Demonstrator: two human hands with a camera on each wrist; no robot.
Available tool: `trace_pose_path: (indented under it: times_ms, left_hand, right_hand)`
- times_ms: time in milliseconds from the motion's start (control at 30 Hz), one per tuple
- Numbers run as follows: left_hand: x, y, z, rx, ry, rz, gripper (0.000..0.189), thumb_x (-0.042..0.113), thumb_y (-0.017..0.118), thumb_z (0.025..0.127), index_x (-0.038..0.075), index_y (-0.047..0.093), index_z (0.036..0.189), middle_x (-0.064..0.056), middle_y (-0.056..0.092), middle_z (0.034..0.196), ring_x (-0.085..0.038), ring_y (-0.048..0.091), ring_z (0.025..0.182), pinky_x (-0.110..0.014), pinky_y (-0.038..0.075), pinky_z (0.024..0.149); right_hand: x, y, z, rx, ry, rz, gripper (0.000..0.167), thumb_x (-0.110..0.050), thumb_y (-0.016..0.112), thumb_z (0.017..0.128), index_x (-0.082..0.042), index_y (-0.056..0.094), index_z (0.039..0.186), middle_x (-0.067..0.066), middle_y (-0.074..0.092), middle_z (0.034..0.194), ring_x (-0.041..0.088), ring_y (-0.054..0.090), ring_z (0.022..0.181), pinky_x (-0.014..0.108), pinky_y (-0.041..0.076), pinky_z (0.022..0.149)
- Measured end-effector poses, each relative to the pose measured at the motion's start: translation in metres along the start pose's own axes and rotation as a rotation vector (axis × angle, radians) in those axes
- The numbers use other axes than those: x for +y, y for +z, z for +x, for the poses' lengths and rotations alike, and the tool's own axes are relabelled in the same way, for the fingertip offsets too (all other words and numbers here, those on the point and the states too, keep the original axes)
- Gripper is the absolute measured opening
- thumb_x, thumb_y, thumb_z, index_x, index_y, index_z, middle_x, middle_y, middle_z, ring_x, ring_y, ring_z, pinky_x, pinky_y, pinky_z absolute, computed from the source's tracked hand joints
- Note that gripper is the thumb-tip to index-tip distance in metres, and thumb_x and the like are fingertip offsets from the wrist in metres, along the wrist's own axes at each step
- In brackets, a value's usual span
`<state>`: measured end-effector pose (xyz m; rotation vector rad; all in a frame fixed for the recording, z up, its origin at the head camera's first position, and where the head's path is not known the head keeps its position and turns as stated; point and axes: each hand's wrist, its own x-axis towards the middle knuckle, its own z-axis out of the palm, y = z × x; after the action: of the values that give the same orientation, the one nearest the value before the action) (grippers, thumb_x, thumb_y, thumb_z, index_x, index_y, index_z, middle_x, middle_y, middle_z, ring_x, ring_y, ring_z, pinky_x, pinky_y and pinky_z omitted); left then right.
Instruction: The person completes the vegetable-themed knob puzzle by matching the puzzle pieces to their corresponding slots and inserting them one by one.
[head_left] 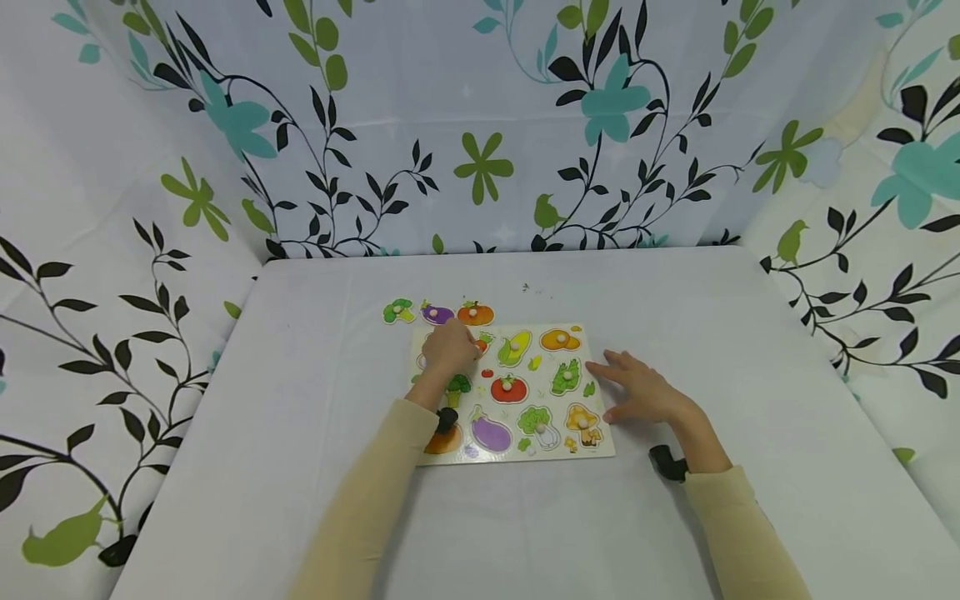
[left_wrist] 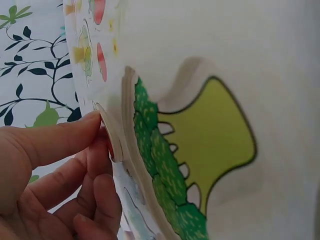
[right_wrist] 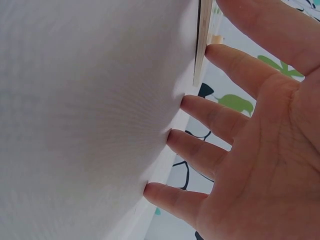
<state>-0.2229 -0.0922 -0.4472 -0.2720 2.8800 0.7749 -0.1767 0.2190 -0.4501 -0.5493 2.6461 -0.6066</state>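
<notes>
My left hand [head_left: 452, 350] is over the upper left of a vegetable puzzle board [head_left: 603, 442]. Its thumb and fingers pinch a thin wooden puzzle piece [left_wrist: 116, 142], seen edge-on with some red on it; its picture is mostly hidden. Under that hand lies the board's broccoli picture [left_wrist: 215, 135] in a recess. On the right, my right hand [head_left: 641, 390] has its fingers spread, with fingertips at the board's right edge [right_wrist: 201, 45] and on the white cloth. Knobbed corn [head_left: 514, 347], tomato [head_left: 509, 389] and mushroom [head_left: 582, 425] pieces sit in the board.
Beyond the board's far left edge lie loose broccoli [head_left: 398, 311], eggplant [head_left: 437, 313] and pumpkin [head_left: 476, 313] pieces in a row. A white cloth covers the table [head_left: 315, 333]. Leaf-patterned curtains [head_left: 480, 125] hang behind and at both sides.
</notes>
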Motion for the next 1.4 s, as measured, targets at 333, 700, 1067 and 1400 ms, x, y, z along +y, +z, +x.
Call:
trace_pose_path:
  times_ms: [333, 700, 1067, 1400]
  left_hand:
    - [-0.001, 0.01, -0.004, 0.053, 0.043, 0.015, 0.015, 0.013, 0.067, 0.088, 0.005, 0.074, 0.077, -0.006, 0.068, 0.077, -0.02, 0.058, 0.071, -0.027, 0.044, 0.054]
    - [-0.031, -0.035, 0.02, 0.261, -0.103, -0.194, 0.026, 0.021, 0.063, 0.093, 0.01, 0.069, 0.115, -0.013, 0.072, 0.107, -0.031, 0.066, 0.085, -0.04, 0.052, 0.069]
    - [-0.087, -0.061, 0.051, 0.307, -0.281, -0.298, 0.032, 0.022, 0.065, 0.091, 0.009, 0.068, 0.119, -0.016, 0.067, 0.122, -0.034, 0.064, 0.102, -0.043, 0.051, 0.084]
    - [-0.093, -0.047, 0.063, 0.267, -0.275, -0.246, 0.026, 0.024, 0.068, 0.09, 0.006, 0.072, 0.109, -0.014, 0.07, 0.115, -0.032, 0.063, 0.105, -0.044, 0.048, 0.089]
  right_hand:
    - [0.003, 0.003, 0.002, -0.012, -0.004, -0.009, 0.084, -0.023, 0.082, 0.075, -0.012, 0.043, 0.148, 0.027, 0.024, 0.158, 0.054, 0.012, 0.145, 0.075, 0.018, 0.108]
    - [0.004, 0.0, -0.002, 0.012, -0.019, 0.013, 0.081, -0.021, 0.082, 0.076, -0.011, 0.044, 0.147, 0.026, 0.025, 0.157, 0.053, 0.012, 0.145, 0.075, 0.018, 0.108]
    - [0.006, 0.002, 0.001, 0.004, 0.008, -0.002, 0.083, -0.022, 0.083, 0.074, -0.012, 0.044, 0.147, 0.025, 0.025, 0.158, 0.053, 0.012, 0.145, 0.075, 0.018, 0.108]
    - [0.009, 0.002, 0.0, 0.009, -0.002, 0.004, 0.083, -0.023, 0.082, 0.075, -0.013, 0.043, 0.148, 0.024, 0.025, 0.158, 0.051, 0.012, 0.146, 0.073, 0.018, 0.11]
